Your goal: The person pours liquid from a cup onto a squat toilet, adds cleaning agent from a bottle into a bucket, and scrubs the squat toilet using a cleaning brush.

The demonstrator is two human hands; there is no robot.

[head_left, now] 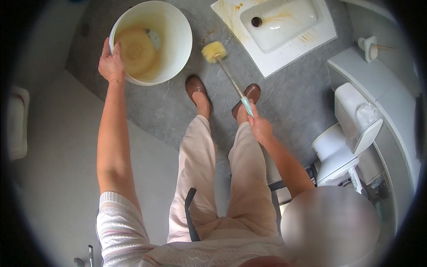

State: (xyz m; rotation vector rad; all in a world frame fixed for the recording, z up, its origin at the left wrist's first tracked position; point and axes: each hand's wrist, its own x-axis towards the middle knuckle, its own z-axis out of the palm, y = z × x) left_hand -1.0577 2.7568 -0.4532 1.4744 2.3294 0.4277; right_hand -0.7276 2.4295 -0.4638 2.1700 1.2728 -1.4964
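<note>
Above the floor [284,104], my right fingers [254,122] grip the brush [230,78]; its long axis runs forward-left, head [214,52] between bucket [175,44] and white basin [270,63]. My left fingers [106,50] hold the bucket's left edge.

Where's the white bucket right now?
In the head view, the white bucket is at the upper left, its rim held by the left hand, just left of the yellow brush head.
</note>
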